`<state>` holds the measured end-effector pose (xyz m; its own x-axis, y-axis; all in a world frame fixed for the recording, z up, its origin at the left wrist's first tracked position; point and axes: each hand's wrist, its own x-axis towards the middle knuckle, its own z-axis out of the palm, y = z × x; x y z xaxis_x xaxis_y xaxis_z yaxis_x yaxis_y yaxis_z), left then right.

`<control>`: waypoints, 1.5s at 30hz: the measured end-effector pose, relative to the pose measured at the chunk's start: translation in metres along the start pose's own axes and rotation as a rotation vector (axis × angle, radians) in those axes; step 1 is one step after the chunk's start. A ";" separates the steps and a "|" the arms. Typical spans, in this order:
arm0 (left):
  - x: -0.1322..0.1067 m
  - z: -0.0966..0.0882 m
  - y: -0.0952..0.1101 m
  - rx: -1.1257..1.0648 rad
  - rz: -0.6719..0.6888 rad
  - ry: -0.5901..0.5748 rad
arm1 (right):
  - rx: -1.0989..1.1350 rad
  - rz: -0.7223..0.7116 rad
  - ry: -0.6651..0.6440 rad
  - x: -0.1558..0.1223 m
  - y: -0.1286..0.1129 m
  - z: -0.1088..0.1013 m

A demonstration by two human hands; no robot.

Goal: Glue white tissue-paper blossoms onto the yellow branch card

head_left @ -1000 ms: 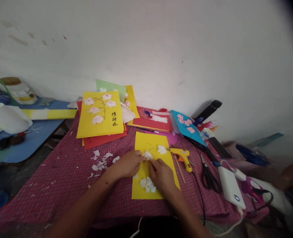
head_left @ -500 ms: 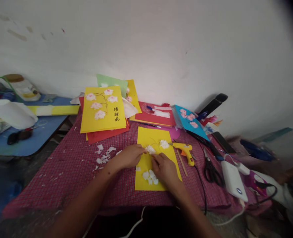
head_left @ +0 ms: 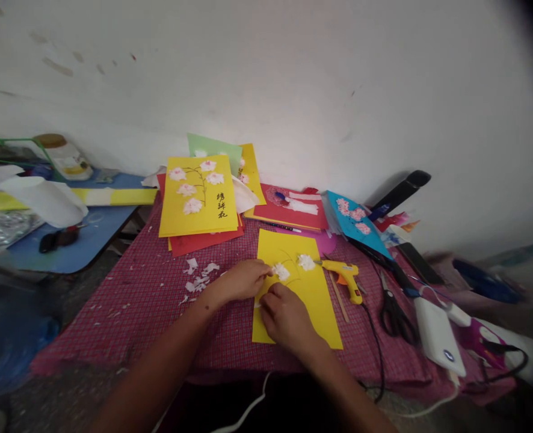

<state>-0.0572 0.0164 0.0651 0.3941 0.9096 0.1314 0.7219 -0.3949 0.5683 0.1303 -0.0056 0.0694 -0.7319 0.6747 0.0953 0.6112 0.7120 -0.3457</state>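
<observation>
Nearest, the right hand [head_left: 285,316] curls its fingers over the yellow card [head_left: 311,299], which lies with its long side running front to back; I cannot tell whether that hand grips anything. Just beyond lies the white flower [head_left: 281,272], the left hand [head_left: 247,278] nearer, bunched fingertips at its left edge, any hold unclear.

Black handwritten characters [head_left: 222,205] 绣球花, one column reading top to bottom, lower right of the yellow flower card [head_left: 210,180] on top of the stack, back of worktop [head_left: 140,313]. Label on brown-lidded jar [head_left: 65,157]: too small to read. Markings on yellow glue gun [head_left: 344,272], white power bank [head_left: 435,331]: illegible.
</observation>
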 end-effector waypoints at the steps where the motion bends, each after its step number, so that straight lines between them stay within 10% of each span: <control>1: 0.000 0.000 0.000 -0.006 0.004 0.003 | 0.016 0.003 0.018 0.000 0.002 0.002; 15: 0.001 -0.001 0.013 -0.611 -0.128 0.065 | 1.126 0.567 0.384 0.001 0.024 -0.004; 45: 0.002 0.002 0.016 -0.805 -0.171 -0.076 | 0.984 0.427 0.429 0.000 0.021 -0.005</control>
<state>-0.0435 0.0113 0.0730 0.3736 0.9263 -0.0486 0.1580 -0.0119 0.9874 0.1443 0.0105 0.0670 -0.2443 0.9689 0.0401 0.1469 0.0779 -0.9861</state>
